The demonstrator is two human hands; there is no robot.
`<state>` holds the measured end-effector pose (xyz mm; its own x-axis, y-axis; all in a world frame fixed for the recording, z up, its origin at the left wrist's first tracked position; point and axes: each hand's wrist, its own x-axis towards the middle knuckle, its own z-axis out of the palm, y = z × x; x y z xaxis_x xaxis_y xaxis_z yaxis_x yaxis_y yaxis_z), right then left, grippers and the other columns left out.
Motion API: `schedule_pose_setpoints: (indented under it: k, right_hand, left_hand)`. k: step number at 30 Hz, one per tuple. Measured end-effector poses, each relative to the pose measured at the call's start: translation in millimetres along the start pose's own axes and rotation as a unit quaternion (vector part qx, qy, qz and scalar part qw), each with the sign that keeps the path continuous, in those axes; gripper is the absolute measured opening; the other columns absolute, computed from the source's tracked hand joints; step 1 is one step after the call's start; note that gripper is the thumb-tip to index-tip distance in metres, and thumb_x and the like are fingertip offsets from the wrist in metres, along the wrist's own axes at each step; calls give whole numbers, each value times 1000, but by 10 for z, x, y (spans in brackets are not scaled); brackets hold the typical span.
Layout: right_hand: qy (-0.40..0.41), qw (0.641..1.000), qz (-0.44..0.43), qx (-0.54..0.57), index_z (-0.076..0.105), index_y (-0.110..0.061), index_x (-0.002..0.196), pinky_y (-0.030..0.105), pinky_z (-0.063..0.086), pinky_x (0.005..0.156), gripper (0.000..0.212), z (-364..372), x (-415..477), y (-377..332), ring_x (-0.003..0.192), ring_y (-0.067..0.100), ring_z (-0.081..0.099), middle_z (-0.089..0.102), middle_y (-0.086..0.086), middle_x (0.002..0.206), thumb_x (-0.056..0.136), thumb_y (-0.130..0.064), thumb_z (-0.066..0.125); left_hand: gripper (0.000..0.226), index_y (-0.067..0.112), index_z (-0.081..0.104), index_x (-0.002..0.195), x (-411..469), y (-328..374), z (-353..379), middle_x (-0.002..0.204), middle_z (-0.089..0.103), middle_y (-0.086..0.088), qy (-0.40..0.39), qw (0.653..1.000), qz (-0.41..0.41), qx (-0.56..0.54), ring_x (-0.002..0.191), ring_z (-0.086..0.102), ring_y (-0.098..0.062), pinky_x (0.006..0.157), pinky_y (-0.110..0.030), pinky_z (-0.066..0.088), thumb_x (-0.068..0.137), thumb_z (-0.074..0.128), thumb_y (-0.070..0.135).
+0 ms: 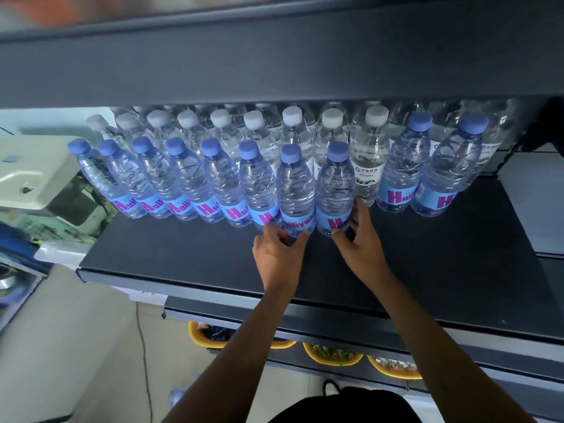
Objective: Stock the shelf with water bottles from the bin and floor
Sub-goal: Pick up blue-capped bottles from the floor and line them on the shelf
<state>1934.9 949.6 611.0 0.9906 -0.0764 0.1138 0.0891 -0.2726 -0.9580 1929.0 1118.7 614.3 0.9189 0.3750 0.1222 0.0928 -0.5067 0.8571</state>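
Now both hands reach onto the dark shelf (427,254); the left hand (279,251) curls its fingers and thumb round the foot of a blue-capped bottle (296,190), which stands upright on the shelf directly ahead of it; the right hand (363,242) grips the foot of the neighbouring bottle (334,187), thumb on the near side and fingers wrapped round the far right side; the two bottles stand touching, side by side, between the hands. To the left of the left hand a row of blue-capped bottles (183,181) runs on along the shelf, each close against the next, labels facing out; just past the right hand's fingertips stands a white-capped bottle (369,160) with a pale label, and further right of that hand two more blue-capped bottles (427,169) stand together. Beyond both hands, at the back of the shelf, white-capped bottles (253,126) fill a further row under the dark upper shelf (274,62). Below the forearms, on a lower level, sit yellow bowls (335,358); down by the left elbow a blurred bottle on the floor (177,395) shows faintly.
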Motion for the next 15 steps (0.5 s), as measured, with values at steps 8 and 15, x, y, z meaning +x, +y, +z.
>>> schedule_pose_setpoints:
  k: [8, 15]
  right_hand:
    - [7, 999, -30, -11, 44, -20, 148, 35, 50, 110, 73, 8, 19, -2, 131, 7, 57, 61, -5, 140, 85, -7, 79]
    - [16, 999, -29, -21, 50, -22, 141, 11, 48, 98, 69, -1, 31, -24, 122, -3, 59, 63, -12, 133, 82, -15, 85]
  left_hand:
    - [50, 20, 57, 65, 81, 74, 48, 59, 55, 12, 12, 997, 20, 78, 71, 59, -23, 80, -45, 53, 70, 63, 70]
    - [38, 21, 56, 68, 79, 75, 35, 62, 55, 13, 11, 998, 10, 66, 80, 55, -20, 89, -46, 50, 82, 78, 47]
